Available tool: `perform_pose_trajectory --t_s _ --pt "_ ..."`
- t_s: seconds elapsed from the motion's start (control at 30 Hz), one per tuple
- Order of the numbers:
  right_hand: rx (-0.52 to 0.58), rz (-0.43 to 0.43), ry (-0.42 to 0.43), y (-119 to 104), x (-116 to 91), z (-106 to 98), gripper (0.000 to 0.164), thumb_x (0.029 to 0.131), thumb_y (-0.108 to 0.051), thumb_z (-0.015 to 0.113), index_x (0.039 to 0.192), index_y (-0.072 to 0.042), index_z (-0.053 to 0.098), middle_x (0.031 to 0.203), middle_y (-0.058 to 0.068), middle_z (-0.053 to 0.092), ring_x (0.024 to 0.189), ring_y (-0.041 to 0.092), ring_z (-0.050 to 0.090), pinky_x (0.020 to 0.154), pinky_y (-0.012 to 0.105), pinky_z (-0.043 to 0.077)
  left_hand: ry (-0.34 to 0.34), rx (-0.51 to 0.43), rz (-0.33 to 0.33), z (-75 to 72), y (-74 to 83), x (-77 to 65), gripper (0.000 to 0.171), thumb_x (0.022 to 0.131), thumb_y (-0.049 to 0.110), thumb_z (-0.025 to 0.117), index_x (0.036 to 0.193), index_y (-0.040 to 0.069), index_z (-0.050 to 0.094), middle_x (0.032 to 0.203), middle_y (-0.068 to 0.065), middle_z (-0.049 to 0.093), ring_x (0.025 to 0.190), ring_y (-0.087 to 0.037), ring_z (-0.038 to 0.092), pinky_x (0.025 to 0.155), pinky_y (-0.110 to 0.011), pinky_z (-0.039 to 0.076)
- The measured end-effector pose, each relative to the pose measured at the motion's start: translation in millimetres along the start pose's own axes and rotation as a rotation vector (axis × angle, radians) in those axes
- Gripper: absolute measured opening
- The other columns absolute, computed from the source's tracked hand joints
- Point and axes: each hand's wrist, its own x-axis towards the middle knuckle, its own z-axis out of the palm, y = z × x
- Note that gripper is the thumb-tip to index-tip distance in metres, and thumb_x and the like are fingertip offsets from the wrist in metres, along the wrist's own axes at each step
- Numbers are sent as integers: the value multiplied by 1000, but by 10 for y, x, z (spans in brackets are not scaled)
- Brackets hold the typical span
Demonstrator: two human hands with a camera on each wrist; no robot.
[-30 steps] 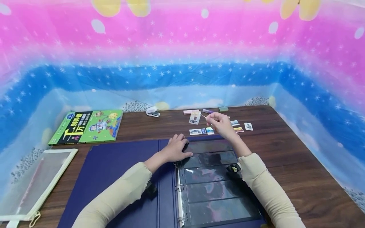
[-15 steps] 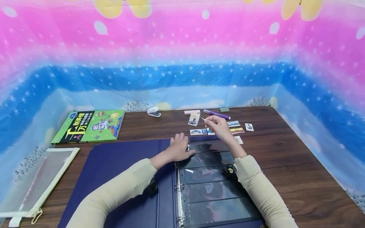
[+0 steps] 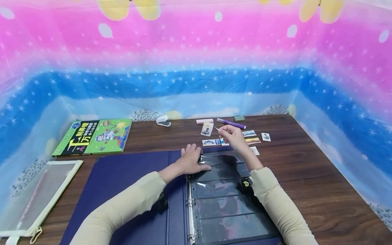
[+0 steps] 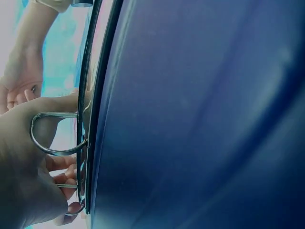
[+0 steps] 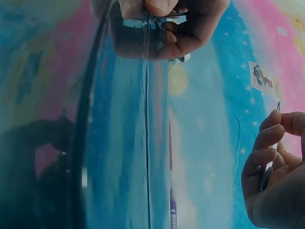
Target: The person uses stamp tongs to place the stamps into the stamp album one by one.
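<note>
In the head view a dark blue ring-binder album (image 3: 131, 177) lies spread, its black pocket page (image 3: 229, 206) on the right. My left hand (image 3: 190, 160) is at the page's top inner corner, past the metal rings (image 4: 52, 152). Its thumb and a finger pinch the page at a pocket strip in the right wrist view, the other fingers curled. My right hand (image 3: 232, 136) pinches slim tweezers (image 3: 216, 128); much of them is hidden in the fingers. At their tip a postage stamp (image 5: 265, 80) with a dark picture hangs beyond the album's top edge.
Several loose stamps (image 3: 266, 137) lie behind the album. A purple marker (image 3: 231, 123), pink strip (image 3: 205, 121), green eraser-like block (image 3: 239, 118) and white stapler (image 3: 163, 120) stand along the back. A green book (image 3: 107, 135) and mesh zip pouch (image 3: 43, 194) are at the left.
My right hand has shifted slightly left and down, uncovering the purple marker and a stamp near the wrist. The stamp stays in the tweezers. My left hand remains at the page corner.
</note>
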Motion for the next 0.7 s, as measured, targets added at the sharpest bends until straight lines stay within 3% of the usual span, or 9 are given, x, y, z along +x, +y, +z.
perform_pose_trajectory --t_s 0.27,0.37,0.53,0.7 --pt "-8 -10 6 7 -35 29 25 92 -19 56 97 6 57 66 -8 57 52 5 44 56 23 40 35 -79 20 27 -24 -12 59 75 49 72 110 7 50 101 -7 44 89 -22 32 73 -33 19" --pt "7 3 5 14 -30 55 29 91 -18 57 99 9 56 66 -6 57 51 4 44 56 22 39 82 -132 24 51 -57 -18 55 74 45 74 107 9 48 100 -7 43 90 -22 33 74 -32 19" --pt "10 -7 9 21 -3 91 25 91 -16 57 96 9 57 63 -10 56 51 4 43 55 22 38 193 -228 40 90 -114 -12 35 78 28 73 99 11 51 101 -7 46 95 -23 37 77 -33 23" --pt "-57 -5 12 13 15 79 23 91 -14 56 94 8 59 63 -10 55 52 8 45 55 24 40 214 -289 70 96 -112 15 18 83 13 66 94 9 53 91 -6 59 91 -22 42 77 -35 25"
